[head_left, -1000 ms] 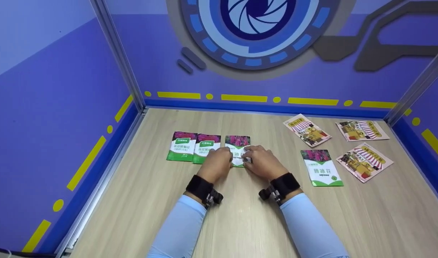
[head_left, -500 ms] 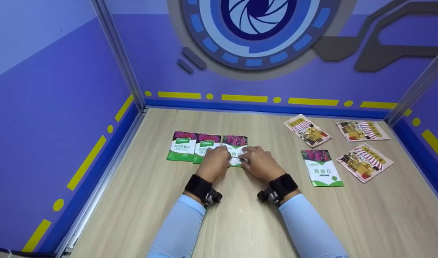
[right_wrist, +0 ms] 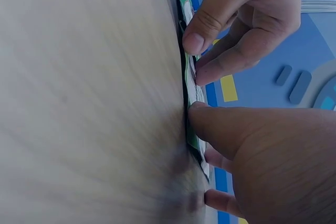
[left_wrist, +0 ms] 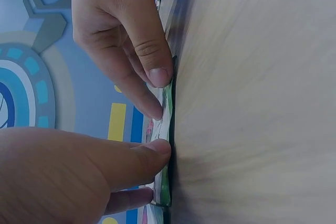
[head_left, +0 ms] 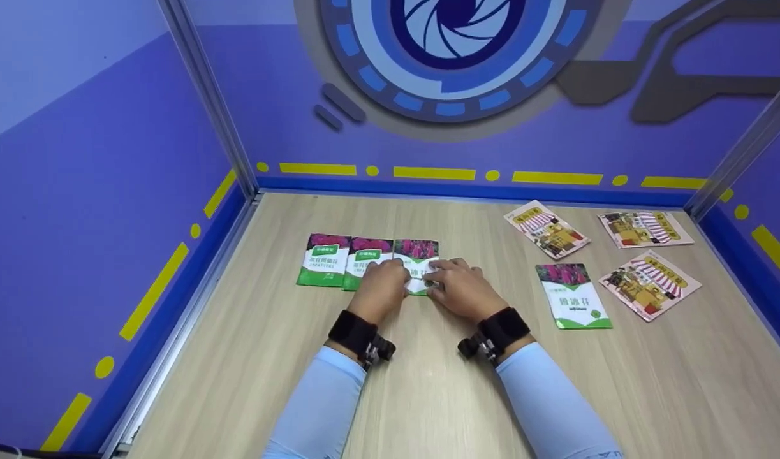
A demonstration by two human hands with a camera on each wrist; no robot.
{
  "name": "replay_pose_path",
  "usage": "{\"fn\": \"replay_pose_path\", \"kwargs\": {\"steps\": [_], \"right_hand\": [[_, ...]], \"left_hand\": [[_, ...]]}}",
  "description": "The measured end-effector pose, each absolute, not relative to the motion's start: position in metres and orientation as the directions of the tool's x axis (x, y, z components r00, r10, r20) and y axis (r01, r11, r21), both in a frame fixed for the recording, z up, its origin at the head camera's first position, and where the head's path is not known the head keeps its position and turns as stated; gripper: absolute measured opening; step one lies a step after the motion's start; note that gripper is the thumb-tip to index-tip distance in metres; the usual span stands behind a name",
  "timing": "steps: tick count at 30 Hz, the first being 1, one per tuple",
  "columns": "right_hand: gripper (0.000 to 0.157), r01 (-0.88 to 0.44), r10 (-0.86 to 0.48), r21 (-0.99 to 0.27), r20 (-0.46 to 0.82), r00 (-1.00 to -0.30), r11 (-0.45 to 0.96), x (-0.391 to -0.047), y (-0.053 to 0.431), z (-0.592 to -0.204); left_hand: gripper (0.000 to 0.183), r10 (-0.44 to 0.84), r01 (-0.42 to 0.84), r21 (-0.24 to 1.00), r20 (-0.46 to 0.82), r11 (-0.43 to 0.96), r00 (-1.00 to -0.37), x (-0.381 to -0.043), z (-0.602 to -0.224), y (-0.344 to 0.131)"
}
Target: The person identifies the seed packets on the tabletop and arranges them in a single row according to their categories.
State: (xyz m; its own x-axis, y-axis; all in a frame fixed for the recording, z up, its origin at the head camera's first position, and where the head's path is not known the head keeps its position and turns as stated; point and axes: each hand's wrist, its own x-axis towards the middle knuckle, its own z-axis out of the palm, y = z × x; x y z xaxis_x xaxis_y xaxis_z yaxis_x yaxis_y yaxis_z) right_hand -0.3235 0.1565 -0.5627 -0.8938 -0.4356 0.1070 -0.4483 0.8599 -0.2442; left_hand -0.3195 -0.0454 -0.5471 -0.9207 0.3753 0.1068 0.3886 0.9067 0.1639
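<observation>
In the head view a seed packet (head_left: 416, 250) with pink flowers on top and a green lower edge lies flat on the table. My left hand (head_left: 383, 287) touches its left part with thumb and fingertips, covering some of it. My right hand (head_left: 465, 288) rests thumb and fingertips on its right part. Both wrist views show the thumbs and fingertips on the packet's surface (left_wrist: 166, 111), with no clear pinch. Directly left lie two similar seed packets, the outer one (head_left: 324, 259) and the inner one (head_left: 367, 255), slightly overlapping; the left hand partly hides the inner one.
To the right lies another pink-flowered seed packet (head_left: 573, 296). Near it are three pink packets with a striped awning print: one at the back (head_left: 547, 229), one at far right (head_left: 645, 229), one in front (head_left: 650, 285). Blue-purple walls (head_left: 441, 146) enclose the table (head_left: 466, 395).
Both hands have slid the middle packet slightly left, closing most of its gap to the neighbouring packet. Over the last half second it has hardly moved; the other packets stay put.
</observation>
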Motion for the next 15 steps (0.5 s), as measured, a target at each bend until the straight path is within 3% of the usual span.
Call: {"fn": "replay_pose_path", "kwargs": {"steps": [15], "right_hand": [[0.039, -0.432, -0.420, -0.290, 0.104, -0.901, 0.854, -0.328, 0.165, -0.553]], "left_hand": [[0.019, 0.386, 0.401, 0.126, 0.130, 0.907, -0.913, -0.316, -0.542, -0.043]]}}
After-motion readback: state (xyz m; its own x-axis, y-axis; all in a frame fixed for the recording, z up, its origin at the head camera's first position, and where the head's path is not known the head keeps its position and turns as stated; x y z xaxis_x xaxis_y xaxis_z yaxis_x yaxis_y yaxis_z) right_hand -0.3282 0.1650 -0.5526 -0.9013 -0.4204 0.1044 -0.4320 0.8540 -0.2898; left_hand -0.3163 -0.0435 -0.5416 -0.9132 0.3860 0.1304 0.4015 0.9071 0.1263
